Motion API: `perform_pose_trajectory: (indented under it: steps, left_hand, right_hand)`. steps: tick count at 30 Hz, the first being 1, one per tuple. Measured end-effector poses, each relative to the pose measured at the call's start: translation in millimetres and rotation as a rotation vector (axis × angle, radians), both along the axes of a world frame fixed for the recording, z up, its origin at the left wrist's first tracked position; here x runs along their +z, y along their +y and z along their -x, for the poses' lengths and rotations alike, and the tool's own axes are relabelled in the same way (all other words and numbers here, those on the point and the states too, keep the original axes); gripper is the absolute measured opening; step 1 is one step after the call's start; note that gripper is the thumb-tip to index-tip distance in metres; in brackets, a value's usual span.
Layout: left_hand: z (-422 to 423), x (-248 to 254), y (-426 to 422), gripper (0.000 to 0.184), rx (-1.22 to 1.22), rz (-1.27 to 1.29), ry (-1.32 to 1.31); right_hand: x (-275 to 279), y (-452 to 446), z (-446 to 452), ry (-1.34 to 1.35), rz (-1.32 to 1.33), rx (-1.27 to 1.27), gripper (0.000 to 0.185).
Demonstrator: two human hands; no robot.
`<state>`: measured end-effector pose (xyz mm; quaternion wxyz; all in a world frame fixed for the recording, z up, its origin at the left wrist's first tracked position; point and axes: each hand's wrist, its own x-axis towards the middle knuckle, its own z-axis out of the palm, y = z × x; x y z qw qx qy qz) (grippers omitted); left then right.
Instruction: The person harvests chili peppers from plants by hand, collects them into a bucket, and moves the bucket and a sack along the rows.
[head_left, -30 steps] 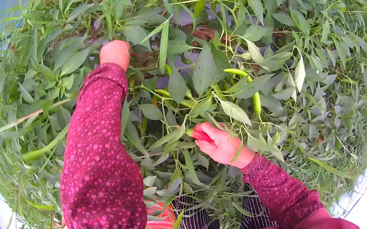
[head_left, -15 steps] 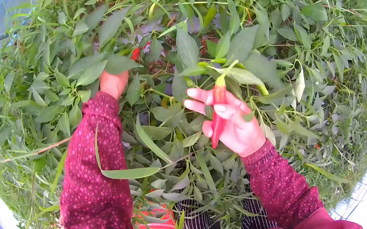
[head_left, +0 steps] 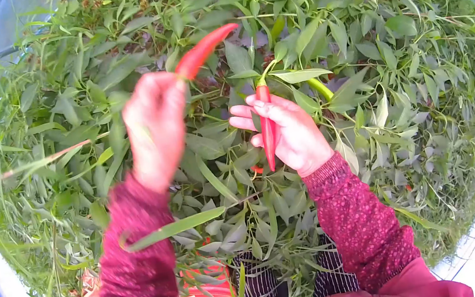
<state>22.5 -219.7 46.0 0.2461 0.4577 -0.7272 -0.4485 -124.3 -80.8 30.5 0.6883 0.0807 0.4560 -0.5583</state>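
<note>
Between the fingertips of my left hand (head_left: pixel 155 121) is the stem end of a long red chili pepper (head_left: pixel 206 51), whose tip points up and to the right. That hand is a little blurred and sits above the leaves. My right hand (head_left: pixel 289 131), palm up, has its thumb over a second red chili pepper (head_left: pixel 266 120). This pepper hangs with its green stem up and tip down across the fingers. A yellow-green pepper (head_left: pixel 321 89) shows among the leaves just right of my right hand.
Dense green pepper plants (head_left: pixel 377 89) and long grass surround both hands. A red container (head_left: pixel 206 287), partly covered by leaves, is low on the left beside my striped trousers (head_left: pixel 256 288). A grass blade (head_left: pixel 175 228) crosses my left sleeve.
My left hand has come up out of the foliage with a red chili pepper in its fingers. My right hand has shifted slightly left, still holding its pepper.
</note>
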Motion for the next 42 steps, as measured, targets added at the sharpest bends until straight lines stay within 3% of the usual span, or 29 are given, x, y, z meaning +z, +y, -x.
perform_pose_trajectory:
  steps: [2,4,5,9,10,12,13,14,16,18,20,22,24,25,27,29,30,32,34,36,38,42]
  left_hand:
    - [12,9,39,0.009,-0.166,0.066,0.119]
    - [13,-1,73,0.014,-0.191,-0.173,0.039]
    - [11,-6,80,0.016,-0.274,-0.119,0.033]
    - [25,-10,40,0.008,-0.581,-0.139,0.083]
    - [30,-18,25,0.009,-0.368,-0.244,0.056]
    - [32,-38,-28,0.017,-0.422,0.373,-0.331]
    - [23,-64,-54,0.021,-0.538,0.451,-0.610]
    - [16,-73,-64,0.025,-0.622,0.299,-0.953]
    - [-8,-70,-51,0.027,-0.693,0.223,-1.069]
    - [-21,-55,-21,0.028,-0.720,0.099,-1.030]
    - [-45,-52,17,0.026,-0.708,0.004,-0.825]
    - [-87,-78,59,0.028,-0.591,0.024,-0.667]
    - [-91,-78,83,0.039,-0.542,0.004,-0.700]
    - [-102,-101,92,0.043,-0.471,-0.090,-0.598]
    - [-124,-146,110,0.052,-0.325,-0.263,-0.379]
    - [-91,-81,92,0.050,-0.772,0.144,-0.850]
    - [-84,-56,89,0.050,-0.772,0.142,-0.855]
    - [-79,-31,87,0.029,-0.805,0.192,-0.906]
    - [-84,-16,72,0.019,-0.785,0.246,-0.809]
    - [-85,-12,34,0.013,-0.544,-0.281,-0.528]
    - [-71,-21,5,0.016,-0.473,-0.074,-0.413]
    - [-65,-82,-41,0.018,-0.624,0.238,-0.972]
  right_hand:
    - [-4,0,5,-0.011,-0.015,-0.059,0.030]
    - [-11,3,3,0.001,-0.010,-0.118,0.032]
    - [-12,6,-2,0.010,-0.009,-0.201,0.032]
    - [-42,35,7,-0.026,-0.002,-0.292,0.030]
    - [-45,42,7,-0.007,0.020,-0.284,0.029]
    - [-46,55,6,-0.008,0.040,-0.255,0.032]
    - [-46,61,8,-0.009,0.001,-0.180,0.035]
    - [-46,67,11,-0.008,-0.038,-0.101,0.038]
    - [-49,76,19,-0.028,0.016,-0.066,0.040]
    - [-27,79,26,-0.063,0.113,-0.094,0.040]
    - [11,70,30,-0.082,0.240,-0.025,0.049]
    - [34,52,25,-0.156,0.362,0.063,0.051]
    - [39,30,7,0.064,0.507,0.195,0.052]
    - [37,15,-1,0.228,0.488,0.347,0.054]
    - [15,-14,-25,0.807,0.367,0.598,0.054]
    - [-23,-30,-48,0.876,0.214,0.818,0.055]
    - [-41,-31,-58,0.836,0.153,0.887,0.056]
    - [-70,-26,-70,0.809,0.109,0.935,0.056]
    - [-90,-17,-79,0.783,0.241,0.932,0.056]
    - [-96,-8,-81,0.792,0.256,1.015,0.053]
    - [-100,-2,-86,0.943,0.348,0.948,0.048]
    - [-95,-3,-86,0.979,0.388,1.103,0.045]
